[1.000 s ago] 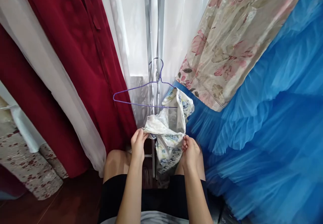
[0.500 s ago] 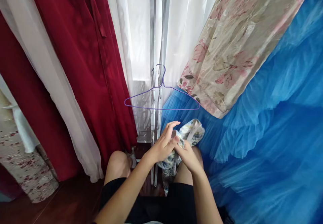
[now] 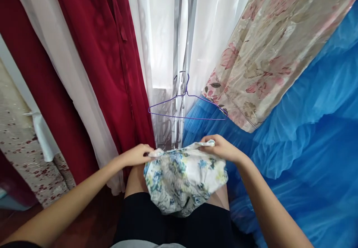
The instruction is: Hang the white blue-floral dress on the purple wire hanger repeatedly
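A white cloth garment with blue and yellow flowers (image 3: pixel 184 177) is stretched sideways between my two hands, above my lap. My left hand (image 3: pixel 138 154) pinches its upper left corner. At the upper right corner, my right hand (image 3: pixel 219 146) grips the gathered edge. The lower part of the garment sags and bunches over my thighs, and its exact kind cannot be made out. Just beyond it hangs a bare purple wire hanger (image 3: pixel 187 118), its hook caught on a metal upright (image 3: pixel 179 50). Neither hand touches the hanger.
Dark red fabric (image 3: pixel 97 54) and pale drapes hang on the left. To the right are a beige floral garment (image 3: pixel 260 65) and a wide blue tulle skirt (image 3: pixel 296 158), close to my right forearm. The floor (image 3: pixel 95 218) is dark reddish brown.
My hands were close together over the bunched garment. They have moved apart, left and right, and the garment is now spread between them. The hanger still hangs on the upright.
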Available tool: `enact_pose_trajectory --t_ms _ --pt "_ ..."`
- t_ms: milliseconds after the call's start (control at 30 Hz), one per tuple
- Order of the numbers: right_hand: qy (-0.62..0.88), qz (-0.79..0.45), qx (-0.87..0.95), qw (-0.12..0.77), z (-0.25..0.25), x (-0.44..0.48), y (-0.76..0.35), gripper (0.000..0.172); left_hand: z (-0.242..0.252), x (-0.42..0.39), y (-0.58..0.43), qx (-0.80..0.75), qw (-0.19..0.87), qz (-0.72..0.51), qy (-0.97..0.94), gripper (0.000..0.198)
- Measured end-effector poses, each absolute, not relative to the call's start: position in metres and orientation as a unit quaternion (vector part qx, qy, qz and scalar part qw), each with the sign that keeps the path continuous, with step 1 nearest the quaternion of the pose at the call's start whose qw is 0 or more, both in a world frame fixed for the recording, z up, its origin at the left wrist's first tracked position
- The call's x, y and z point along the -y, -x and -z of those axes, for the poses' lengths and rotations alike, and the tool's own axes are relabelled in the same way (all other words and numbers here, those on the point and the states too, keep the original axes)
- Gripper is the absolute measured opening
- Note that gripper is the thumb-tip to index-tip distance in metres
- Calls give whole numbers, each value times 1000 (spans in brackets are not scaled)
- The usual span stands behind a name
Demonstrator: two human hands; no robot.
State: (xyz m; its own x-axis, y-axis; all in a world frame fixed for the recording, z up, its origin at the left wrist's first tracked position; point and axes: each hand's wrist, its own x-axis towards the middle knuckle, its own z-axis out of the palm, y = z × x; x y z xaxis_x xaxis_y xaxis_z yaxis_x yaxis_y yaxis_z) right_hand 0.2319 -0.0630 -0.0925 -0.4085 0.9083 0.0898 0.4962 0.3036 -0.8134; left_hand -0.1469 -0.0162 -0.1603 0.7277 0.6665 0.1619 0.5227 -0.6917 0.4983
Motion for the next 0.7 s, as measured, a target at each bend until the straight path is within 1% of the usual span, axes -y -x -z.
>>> enact_pose_trajectory --t_ms 33,133,167,200,233,300,333,433,567,633,700 --pt "467 -324 764 305 97 46 -227 26 149 4 159 -343 170 -165 -909 31" --pt "460 -197 766 403 112 -4 -209 53 117 -32 179 -396 40 -167 -902 28" --pt "462 -165 759 427 116 -19 -204 56 108 -43 182 -415 8 -170 -894 29" --pt "471 -143 752 439 118 -32 -199 55 99 -54 184 -434 -18 -172 -884 31" --pt "485 -131 745 439 119 -42 -195 49 92 -63 185 -450 -41 -175 -875 33" --pt "523 -113 733 420 120 -55 -190 37 79 -75 185 -474 -81 -187 -857 37" --pt "540 -105 730 406 120 -58 -188 35 73 -78 184 -480 -97 -197 -849 39" --pt "564 -79 732 374 121 -54 -181 36 54 -77 170 -478 -126 -245 -834 40" --pt "536 -91 753 371 126 -40 -168 33 35 -64 131 -398 -113 -302 -859 36" --pt "520 -117 754 385 127 -33 -165 33 32 -61 111 -363 -84 -331 -867 34" --pt "493 -152 751 411 127 -26 -170 31 34 -59 98 -362 -72 -370 -853 30"
